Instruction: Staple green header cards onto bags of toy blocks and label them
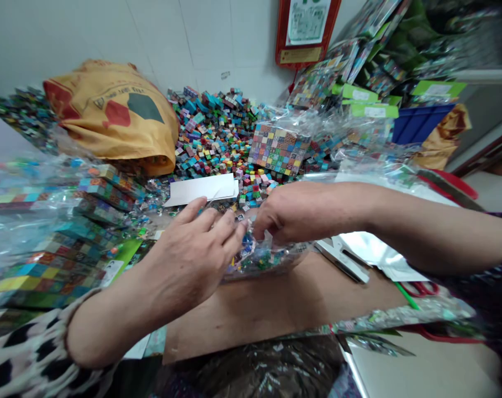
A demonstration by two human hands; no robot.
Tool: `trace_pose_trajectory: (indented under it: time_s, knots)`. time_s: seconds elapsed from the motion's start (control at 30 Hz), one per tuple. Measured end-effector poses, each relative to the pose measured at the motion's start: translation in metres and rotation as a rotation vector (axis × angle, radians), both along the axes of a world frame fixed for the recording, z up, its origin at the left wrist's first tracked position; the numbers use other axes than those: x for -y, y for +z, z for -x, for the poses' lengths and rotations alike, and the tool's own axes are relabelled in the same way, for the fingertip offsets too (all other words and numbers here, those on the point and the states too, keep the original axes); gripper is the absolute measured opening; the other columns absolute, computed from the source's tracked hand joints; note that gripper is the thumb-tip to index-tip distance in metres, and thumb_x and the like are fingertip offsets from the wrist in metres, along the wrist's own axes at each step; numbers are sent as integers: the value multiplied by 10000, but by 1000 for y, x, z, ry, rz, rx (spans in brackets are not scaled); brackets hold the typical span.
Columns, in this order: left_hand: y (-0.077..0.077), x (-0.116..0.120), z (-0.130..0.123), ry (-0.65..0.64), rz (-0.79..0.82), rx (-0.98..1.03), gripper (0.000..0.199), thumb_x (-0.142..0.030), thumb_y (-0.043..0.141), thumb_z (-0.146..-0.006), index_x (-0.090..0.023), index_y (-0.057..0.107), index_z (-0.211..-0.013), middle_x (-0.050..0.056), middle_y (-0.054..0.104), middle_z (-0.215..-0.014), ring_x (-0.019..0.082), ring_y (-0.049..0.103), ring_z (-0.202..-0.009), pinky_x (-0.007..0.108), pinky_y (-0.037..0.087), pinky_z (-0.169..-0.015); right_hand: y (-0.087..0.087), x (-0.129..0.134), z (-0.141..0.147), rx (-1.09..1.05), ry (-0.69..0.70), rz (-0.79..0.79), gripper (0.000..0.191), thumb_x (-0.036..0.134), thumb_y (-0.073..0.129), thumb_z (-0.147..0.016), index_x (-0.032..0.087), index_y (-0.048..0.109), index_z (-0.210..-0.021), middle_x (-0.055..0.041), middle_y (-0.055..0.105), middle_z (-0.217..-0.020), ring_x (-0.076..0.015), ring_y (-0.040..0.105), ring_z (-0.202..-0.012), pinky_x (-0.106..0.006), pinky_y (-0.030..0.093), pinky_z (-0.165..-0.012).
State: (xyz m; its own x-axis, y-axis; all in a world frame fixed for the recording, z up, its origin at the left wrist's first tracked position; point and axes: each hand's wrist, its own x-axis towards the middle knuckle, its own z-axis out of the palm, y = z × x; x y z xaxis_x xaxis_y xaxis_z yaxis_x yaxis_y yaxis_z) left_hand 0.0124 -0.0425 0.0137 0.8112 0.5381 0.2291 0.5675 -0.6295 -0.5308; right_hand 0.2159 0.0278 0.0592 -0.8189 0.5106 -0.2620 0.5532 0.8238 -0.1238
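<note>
A clear plastic bag [263, 262] with small colourful pieces inside lies on the brown board [251, 309]. Over its left side rests my left hand [193, 249], fingers stretched out and slightly apart, the fingertips touching the plastic. At the bag's top, my right hand [284, 213] is closed with its fingers curled downward; what they pinch is hidden. White paper slips [203, 189] lie just beyond my left fingers. To the right of the bag is a metal stapler [344, 260].
Loose patterned cubes [209, 132] heap against the wall. A yellow bag [114, 116] stands back left, above stacked wrapped cube blocks [64, 237]. Further packs [279, 146], a blue bin [420, 124] and red-handled scissors [418, 288] are on the right.
</note>
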Motion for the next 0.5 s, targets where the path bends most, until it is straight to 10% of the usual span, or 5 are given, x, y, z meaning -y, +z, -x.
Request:
trace_pose_trajectory:
  time_s: [0.5]
  knots:
    - [-2,-4,3,11,15,2,316,-193,506,-931,-122,686,-1181,108,754,-1057,283,670,-879,483,503,-875,11,12,0,270,-88,-248,232,97,576,-807,182,783,-869,-70,733,-726,-155,553,-559,-286,309,-520]
